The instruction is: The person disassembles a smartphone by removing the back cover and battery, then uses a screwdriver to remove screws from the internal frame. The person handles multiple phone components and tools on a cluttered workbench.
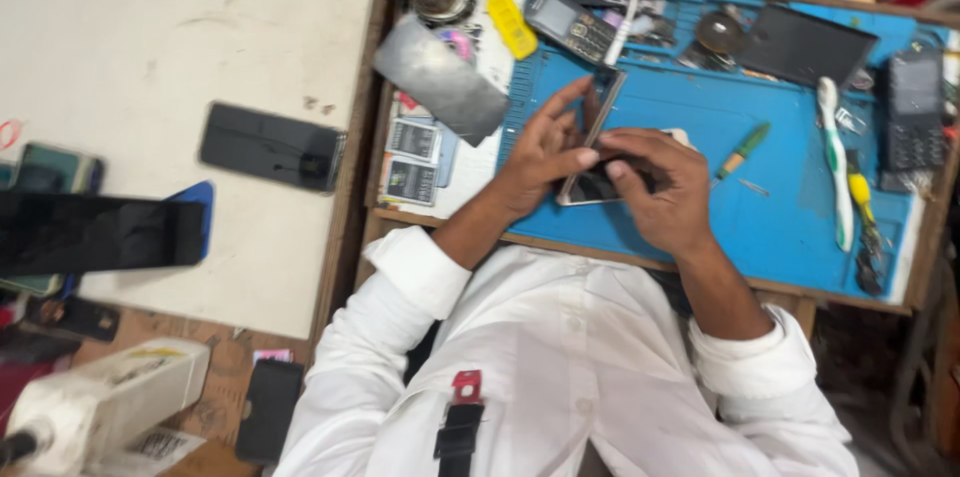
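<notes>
Your left hand [545, 152] steadies the screen panel [592, 142], fingers spread, panel already lifted on edge off the smartphone [600, 182] pinned beneath your right hand's [665, 192] pressed-down fingertips; separation looks partly done, and the green screwdriver [742, 150] lies idle just beyond your right hand.

White-sleeved arms converge, left hand [545, 152] with fingers spread and angled upward, right hand [665, 187] curled just beside it, knuckles up, thumbs touching
</notes>
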